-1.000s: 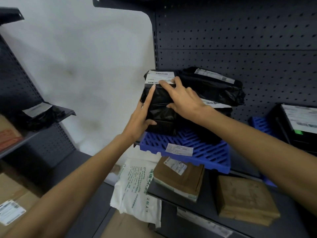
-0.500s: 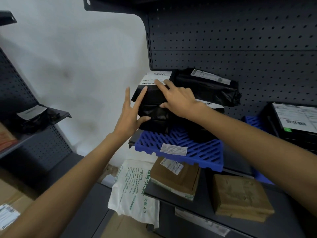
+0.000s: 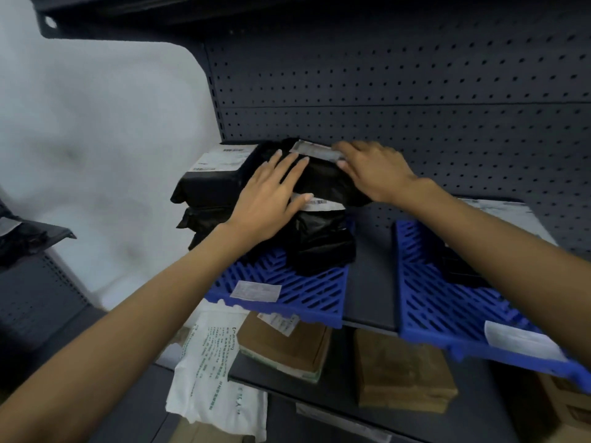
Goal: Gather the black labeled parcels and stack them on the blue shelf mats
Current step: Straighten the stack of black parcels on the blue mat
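A stack of black labeled parcels [image 3: 319,241] stands on the left blue shelf mat [image 3: 307,292]. Beside it on the left lies another black parcel [image 3: 208,183] with a white label on top. My left hand [image 3: 271,193] lies flat with straight fingers on the top black parcel [image 3: 323,177] of the stack. My right hand [image 3: 371,169] rests on the same parcel's right end, its fingertips at the white label. A second blue shelf mat [image 3: 447,302] sits to the right, with a black parcel [image 3: 460,270] partly hidden behind my right forearm.
Grey pegboard [image 3: 383,91] backs the shelf. On the shelf below lie two brown parcels [image 3: 287,343] [image 3: 403,369] and a white printed bag [image 3: 211,372] hanging over the edge. At the far left, another shelf carries a black parcel [image 3: 22,241].
Both hands moved right, from the left parcel onto the top parcel of the stack. The view shifted closer and to the right, showing more of the second mat.
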`<act>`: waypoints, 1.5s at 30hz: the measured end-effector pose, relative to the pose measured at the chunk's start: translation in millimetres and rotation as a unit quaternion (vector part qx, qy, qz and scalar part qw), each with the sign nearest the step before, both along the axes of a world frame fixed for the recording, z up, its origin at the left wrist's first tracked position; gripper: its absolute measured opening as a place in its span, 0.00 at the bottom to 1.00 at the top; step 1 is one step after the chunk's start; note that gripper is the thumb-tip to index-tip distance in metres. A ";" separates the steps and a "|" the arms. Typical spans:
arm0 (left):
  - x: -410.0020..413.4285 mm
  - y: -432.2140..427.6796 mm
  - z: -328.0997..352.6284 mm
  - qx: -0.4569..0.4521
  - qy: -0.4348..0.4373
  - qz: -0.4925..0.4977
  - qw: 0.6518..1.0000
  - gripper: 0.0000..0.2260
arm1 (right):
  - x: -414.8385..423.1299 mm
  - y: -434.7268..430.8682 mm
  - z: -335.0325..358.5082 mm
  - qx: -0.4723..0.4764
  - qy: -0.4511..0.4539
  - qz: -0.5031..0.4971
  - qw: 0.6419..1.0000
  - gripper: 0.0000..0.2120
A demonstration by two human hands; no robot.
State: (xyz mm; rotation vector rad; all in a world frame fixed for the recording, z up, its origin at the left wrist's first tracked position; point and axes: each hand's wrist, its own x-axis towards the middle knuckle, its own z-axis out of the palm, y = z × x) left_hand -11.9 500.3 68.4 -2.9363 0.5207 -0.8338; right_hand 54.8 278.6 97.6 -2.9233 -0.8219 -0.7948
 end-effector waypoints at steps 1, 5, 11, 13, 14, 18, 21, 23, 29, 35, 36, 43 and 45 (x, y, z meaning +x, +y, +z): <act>5.8 -11.9 -0.2 0.000 0.013 0.007 1.000 0.29 | 7.6 -12.2 -1.6 -0.003 0.011 -0.004 1.000 0.19; 27.4 -60.4 -2.2 -0.020 0.049 0.047 0.997 0.30 | 38.2 -49.9 -8.8 -0.029 0.068 0.005 0.997 0.21; 44.8 -108.9 -8.9 -0.023 0.071 0.126 0.989 0.31 | 75.3 -67.4 -18.0 -0.031 0.162 0.065 0.984 0.32; 45.8 -113.4 -10.7 -0.061 0.078 0.136 0.986 0.32 | 84.3 -67.4 -18.6 -0.019 0.169 0.091 0.981 0.33; 46.3 -114.5 -11.1 -0.078 0.081 0.140 0.984 0.32 | 88.2 -66.5 -18.7 -0.014 0.169 0.106 0.980 0.33; 48.4 -121.8 -11.4 -0.123 0.093 0.142 0.978 0.35 | 95.3 -64.6 -21.4 0.005 0.185 0.157 0.970 0.33; 48.5 -128.0 -13.3 -0.167 0.063 0.104 0.978 0.33 | 93.0 -69.9 -23.6 0.045 0.208 0.189 0.959 0.31; 45.6 -129.0 -14.0 -0.207 0.046 0.079 0.974 0.30 | 89.9 -74.5 -23.7 0.062 0.212 0.202 0.954 0.30; 33.1 -114.5 -8.1 -0.250 0.033 0.019 0.968 0.21 | 74.2 -81.2 -16.2 0.099 0.200 0.229 0.948 0.26; 13.1 -87.4 19.6 -0.262 0.006 -0.026 0.965 0.16 | 45.9 -69.0 2.0 0.153 0.177 0.242 0.942 0.20; 8.9 -79.8 24.5 -0.253 0.009 -0.029 0.967 0.16 | 39.2 -64.6 3.6 0.164 0.171 0.247 0.940 0.19; -22.2 -34.2 26.7 -0.194 0.027 -0.025 0.980 0.19 | -2.6 -32.8 -11.0 0.198 0.161 0.266 0.930 0.20; -30.7 -29.8 13.3 -0.191 0.026 -0.007 0.981 0.20 | -8.2 -27.9 -19.8 0.194 0.161 0.274 0.928 0.20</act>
